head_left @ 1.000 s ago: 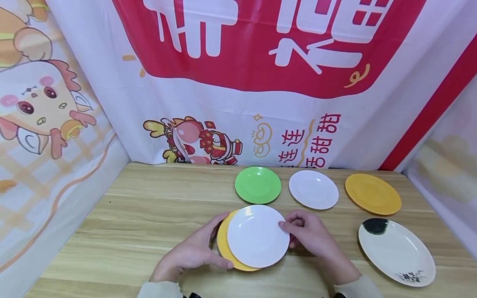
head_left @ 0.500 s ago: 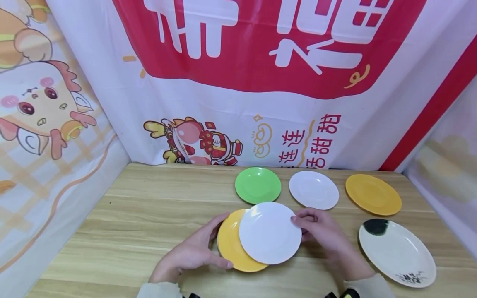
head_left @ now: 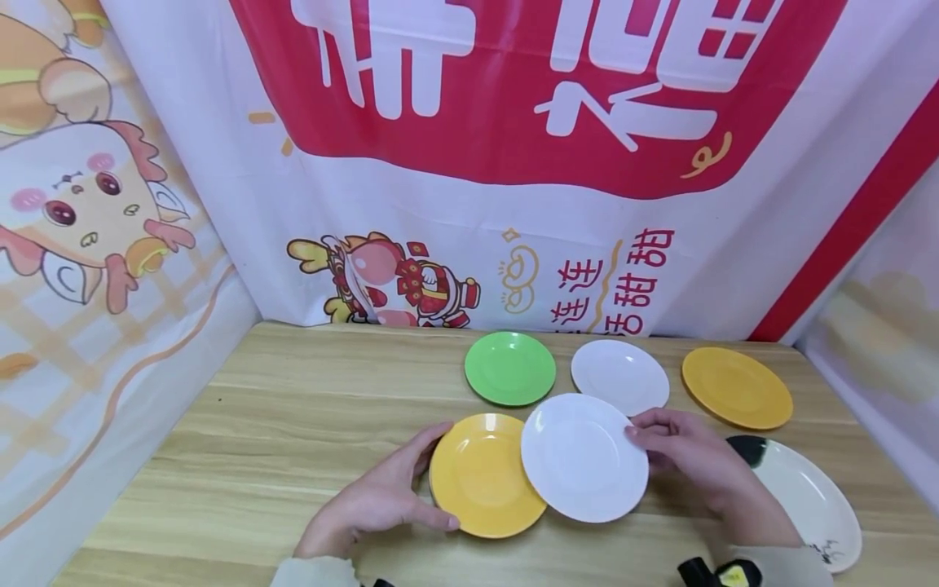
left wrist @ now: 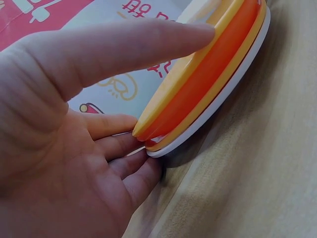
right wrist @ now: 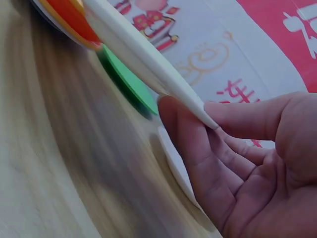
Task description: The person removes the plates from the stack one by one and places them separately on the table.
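While the right hand (head_left: 697, 456) pinches its right rim — thumb on top, fingers underneath — the white plate (head_left: 584, 456), round, plain and glossy, is raised off the table (head_left: 293, 391) between the hands. Its left edge overlaps the yellow plate (head_left: 484, 481) seen from above. That one's shiny, orange-sided, top of a stack with a white rim lowest; the left hand (head_left: 381, 489) grips the stack's left side, thumb at the near rim.

Both sleeves (head_left: 786, 565) are pale cream-grey, the fingers (right wrist: 195, 158) bare. A black device (head_left: 695, 573) with a yellow patch (head_left: 733, 577) sits at the right wrist; I glimpse a black bit (head_left: 382, 583) at the left.
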A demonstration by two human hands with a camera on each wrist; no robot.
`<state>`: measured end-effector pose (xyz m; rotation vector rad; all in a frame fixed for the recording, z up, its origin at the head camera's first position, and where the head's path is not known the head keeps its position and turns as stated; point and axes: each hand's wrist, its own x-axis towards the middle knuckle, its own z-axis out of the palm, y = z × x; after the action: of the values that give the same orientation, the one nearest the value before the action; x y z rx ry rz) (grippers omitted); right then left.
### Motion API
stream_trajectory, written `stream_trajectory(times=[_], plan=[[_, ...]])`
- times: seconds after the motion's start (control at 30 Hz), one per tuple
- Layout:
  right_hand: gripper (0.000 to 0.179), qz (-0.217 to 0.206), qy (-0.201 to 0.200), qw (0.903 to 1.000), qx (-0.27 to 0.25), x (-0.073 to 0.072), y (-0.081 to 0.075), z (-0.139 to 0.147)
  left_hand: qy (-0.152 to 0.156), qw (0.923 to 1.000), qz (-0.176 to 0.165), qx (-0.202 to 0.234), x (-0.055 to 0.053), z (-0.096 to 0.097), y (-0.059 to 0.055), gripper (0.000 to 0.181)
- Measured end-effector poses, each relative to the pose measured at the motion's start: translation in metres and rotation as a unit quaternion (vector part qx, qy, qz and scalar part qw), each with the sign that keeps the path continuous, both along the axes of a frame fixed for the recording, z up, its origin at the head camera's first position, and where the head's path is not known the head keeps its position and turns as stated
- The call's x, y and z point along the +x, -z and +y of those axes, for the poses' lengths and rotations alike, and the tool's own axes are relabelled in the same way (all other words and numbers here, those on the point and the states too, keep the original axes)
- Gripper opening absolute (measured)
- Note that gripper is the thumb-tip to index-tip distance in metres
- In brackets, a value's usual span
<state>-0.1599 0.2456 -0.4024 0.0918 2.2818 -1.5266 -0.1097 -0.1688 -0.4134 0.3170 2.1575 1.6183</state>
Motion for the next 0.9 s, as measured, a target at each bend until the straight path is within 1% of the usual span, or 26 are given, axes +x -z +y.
stream_trajectory(times=[0.17,0.47,0.53,0.73,0.9], plan=[[0.044,-0.01,-0.004,0.9999,0.009,-0.003,0.002,0.018,0.002,1.0,0.002,0.003,0.0,0.001,-0.002,0.114],[0.046,-0.021,-0.002,0.9995,0.024,-0.005,0.004,0.034,0.0,1.0,0.001,0.003,0.0,0.001,-0.002,0.114],[0.046,-0.022,-0.007,0.9994,0.027,-0.005,0.005,0.038,0.0,1.0,0.002,0.003,0.0,0.001,-0.002,0.114],[0.037,-0.02,-0.022,0.9984,0.047,-0.004,0.005,0.044,0.001,1.0,0.003,0.0,0.0,0.002,-0.002,0.115],[0.035,-0.021,-0.021,0.9974,0.065,-0.004,0.004,0.043,0.003,1.0,0.002,0.003,0.0,0.003,-0.003,0.114]])
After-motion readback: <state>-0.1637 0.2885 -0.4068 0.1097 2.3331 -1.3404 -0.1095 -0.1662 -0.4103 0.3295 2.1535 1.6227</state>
